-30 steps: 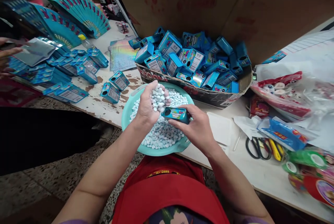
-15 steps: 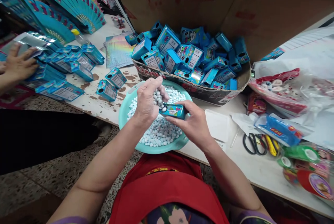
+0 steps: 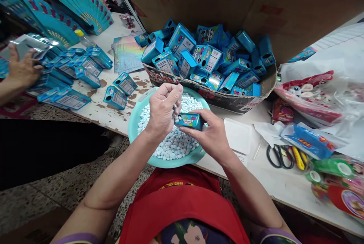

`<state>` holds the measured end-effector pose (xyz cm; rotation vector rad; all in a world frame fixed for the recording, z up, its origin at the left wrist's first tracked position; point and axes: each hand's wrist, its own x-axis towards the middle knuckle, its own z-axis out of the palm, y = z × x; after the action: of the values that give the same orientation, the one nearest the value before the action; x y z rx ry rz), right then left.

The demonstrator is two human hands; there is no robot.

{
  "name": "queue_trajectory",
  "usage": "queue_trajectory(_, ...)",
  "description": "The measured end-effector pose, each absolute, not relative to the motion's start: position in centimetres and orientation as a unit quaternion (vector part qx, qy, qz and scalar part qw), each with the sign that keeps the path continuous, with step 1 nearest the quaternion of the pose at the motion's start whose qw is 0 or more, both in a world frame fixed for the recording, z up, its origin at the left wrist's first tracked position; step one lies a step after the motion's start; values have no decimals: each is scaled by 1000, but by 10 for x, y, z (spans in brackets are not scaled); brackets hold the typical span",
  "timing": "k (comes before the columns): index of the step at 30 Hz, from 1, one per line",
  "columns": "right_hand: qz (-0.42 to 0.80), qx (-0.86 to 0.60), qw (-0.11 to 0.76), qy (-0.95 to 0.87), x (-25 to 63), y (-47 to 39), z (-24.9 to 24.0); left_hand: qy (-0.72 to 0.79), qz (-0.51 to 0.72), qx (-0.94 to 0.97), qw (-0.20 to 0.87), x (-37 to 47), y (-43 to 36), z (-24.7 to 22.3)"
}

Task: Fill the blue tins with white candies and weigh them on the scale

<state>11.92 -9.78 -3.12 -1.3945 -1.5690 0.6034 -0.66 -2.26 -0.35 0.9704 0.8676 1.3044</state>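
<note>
My left hand (image 3: pixel 165 107) is curled around several small pale-blue candies, its fingers against the left end of a small blue candy box. That candy box (image 3: pixel 190 121), printed "Caramelo Macizo", lies sideways between the thumb and fingers of my right hand (image 3: pixel 212 134). A few candies show at the box's hole, next to my left fingertips. Both hands are above a turquoise basin (image 3: pixel 135 122) filled with loose pale-blue candies (image 3: pixel 173 147). My left palm is hidden from view.
Behind the basin, a cardboard carton (image 3: pixel 227 102) is heaped with blue boxes. More boxes (image 3: pixel 115 97) stand at left, where another person's hand (image 3: pixel 22 66) rests on silvery packaging. Scissors (image 3: pixel 280 157), a yellow cutter (image 3: pixel 298 157), tape rolls and plastic bags lie at right.
My left fingers have closed further, so fewer candies show in them at the box's hole. My right hand holds the box in nearly the same place. The other person's hand shifted slightly.
</note>
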Motion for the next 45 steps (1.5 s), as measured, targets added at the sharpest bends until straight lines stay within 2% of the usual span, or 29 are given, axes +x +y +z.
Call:
queue_trajectory(12,272,-558,511,-595,111,-99,-39,375,596,428,566,-5,-21,-2)
queue_trajectory(28,264,-573,508,-586,115,-98,-37,354,607,411,580,4,-23,-6)
queue_trajectory(34,236,-555,472,-643,121,-100,-31,334,563,482,583,14,-25,-8)
queue_trajectory(39,212,-573,494,-619,139,-102,-25,356,584,442,581,3,-14,-8)
queue_trajectory(41,225,-573,505,-605,145,-104,-28,395,569,457,558,-6,-13,-14)
queue_trajectory(45,294,-578,527,-550,148,-106,-41,462,474,605,443,-22,-24,-28)
